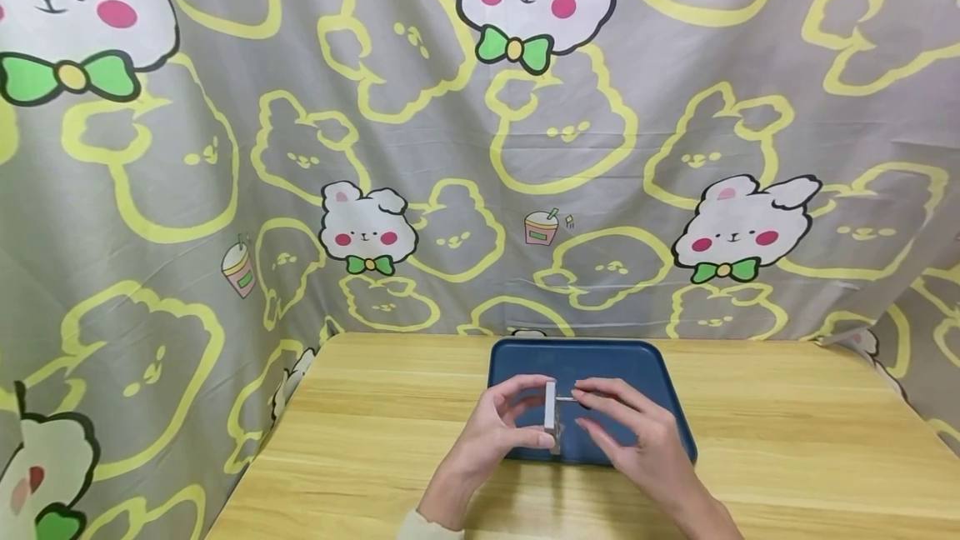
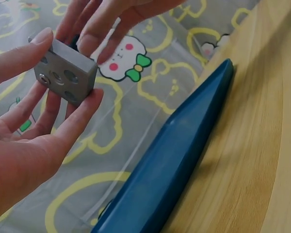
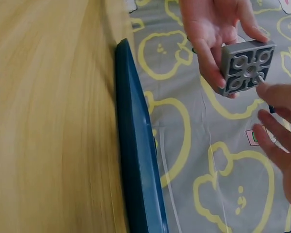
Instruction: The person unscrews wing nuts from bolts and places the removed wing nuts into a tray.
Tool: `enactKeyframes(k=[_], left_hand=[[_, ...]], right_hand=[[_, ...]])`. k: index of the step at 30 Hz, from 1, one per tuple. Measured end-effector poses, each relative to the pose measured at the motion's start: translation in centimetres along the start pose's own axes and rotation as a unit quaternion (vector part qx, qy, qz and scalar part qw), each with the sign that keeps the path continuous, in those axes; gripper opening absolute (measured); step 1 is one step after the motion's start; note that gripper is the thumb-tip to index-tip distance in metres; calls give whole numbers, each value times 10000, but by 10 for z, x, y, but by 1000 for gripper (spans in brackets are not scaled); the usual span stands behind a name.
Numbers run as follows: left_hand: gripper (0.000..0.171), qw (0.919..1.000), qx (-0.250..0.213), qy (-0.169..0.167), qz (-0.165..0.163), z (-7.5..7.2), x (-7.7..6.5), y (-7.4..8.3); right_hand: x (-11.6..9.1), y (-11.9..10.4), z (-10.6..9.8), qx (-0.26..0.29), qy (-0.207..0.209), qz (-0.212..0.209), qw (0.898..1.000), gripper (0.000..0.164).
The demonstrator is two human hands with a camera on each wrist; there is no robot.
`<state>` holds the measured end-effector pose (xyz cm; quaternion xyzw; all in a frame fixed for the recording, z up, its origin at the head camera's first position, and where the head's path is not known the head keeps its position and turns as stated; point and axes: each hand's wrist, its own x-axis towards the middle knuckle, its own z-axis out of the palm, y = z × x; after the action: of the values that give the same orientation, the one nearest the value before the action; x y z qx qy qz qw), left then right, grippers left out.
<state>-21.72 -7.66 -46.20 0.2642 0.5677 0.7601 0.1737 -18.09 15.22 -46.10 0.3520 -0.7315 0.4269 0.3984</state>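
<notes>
My left hand (image 1: 501, 422) grips a grey square metal block (image 1: 551, 407) by its edges, thumb on one side and fingers on the other. In the left wrist view the block (image 2: 65, 73) shows a smooth face with several round holes; a small ring-like end sits in one. The right wrist view shows its ribbed back (image 3: 247, 68) with round bosses. My right hand (image 1: 637, 423) pinches a thin silver shaft (image 1: 566, 398) that meets this back near a corner boss. A dark piece shows by the right fingers; its shape is mostly hidden.
Below both hands lies a dark blue tray (image 1: 585, 352) with a raised rim, on a light wood table (image 1: 375, 407). A grey curtain (image 1: 450, 148) printed with cartoon rabbits hangs behind the table and along its left side.
</notes>
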Motion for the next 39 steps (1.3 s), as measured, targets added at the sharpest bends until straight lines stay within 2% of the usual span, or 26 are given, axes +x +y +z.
enactKeyframes(k=[2, 4, 6, 8, 10, 11, 15, 18, 20, 22, 24, 26, 28, 29, 31, 33, 39], left_hand=[[68, 10000, 74, 18, 6, 1, 0, 1], [68, 10000, 81, 34, -10, 2, 0, 2], [69, 9999, 88, 48, -48, 4, 1, 2], [69, 9999, 83, 52, -95, 5, 1, 3], [68, 9999, 100, 65, -124, 6, 1, 3], [68, 9998, 130, 62, -116, 7, 2, 3], [68, 9995, 310, 66, -40, 8, 2, 4], [67, 9990, 442, 50, 17, 8, 2, 3], [66, 9986, 524, 18, 50, 9, 3, 3], [65, 9982, 592, -24, 84, 9, 3, 2], [64, 9975, 680, -63, 153, 9, 3, 1], [64, 9970, 743, -78, 193, 9, 3, 0], [63, 9966, 794, -70, 198, 10, 3, 0], [63, 9965, 812, -59, 193, 10, 3, 0], [64, 9965, 819, -29, 136, 10, 2, 0], [64, 9967, 803, -5, 77, 9, 2, 0], [65, 9983, 586, -10, -69, 7, 2, 0]], right_hand=[[0, -3, -2, 380, -81, 538, 9978, 36], [-1, -6, -5, 687, -114, 1174, 9906, 48], [-1, -9, -7, 949, -124, 1853, 9780, 46], [0, -11, -10, 1116, -154, 2517, 9612, 36], [1, -12, -11, 1289, -182, 3161, 9398, 27], [2, -12, -12, 1423, -160, 3509, 9254, 24], [5, -12, -14, 2053, -68, 4692, 8589, 31], [6, -11, -16, 2473, -140, 5247, 8145, 38], [7, -9, -17, 2669, -256, 5450, 7944, 42], [6, -8, -18, 2776, -376, 5557, 7828, 43], [6, -7, -18, 2821, -449, 5588, 7786, 43], [5, -6, -19, 2820, -480, 5571, 7796, 43], [5, -6, -18, 2746, -504, 5511, 7863, 42], [5, -6, -18, 2685, -519, 5446, 7929, 40], [5, -8, -17, 2519, -511, 5315, 8071, 37], [5, -9, -15, 2268, -499, 5129, 8264, 33], [5, -13, -9, 1380, -427, 4186, 8966, 19]])
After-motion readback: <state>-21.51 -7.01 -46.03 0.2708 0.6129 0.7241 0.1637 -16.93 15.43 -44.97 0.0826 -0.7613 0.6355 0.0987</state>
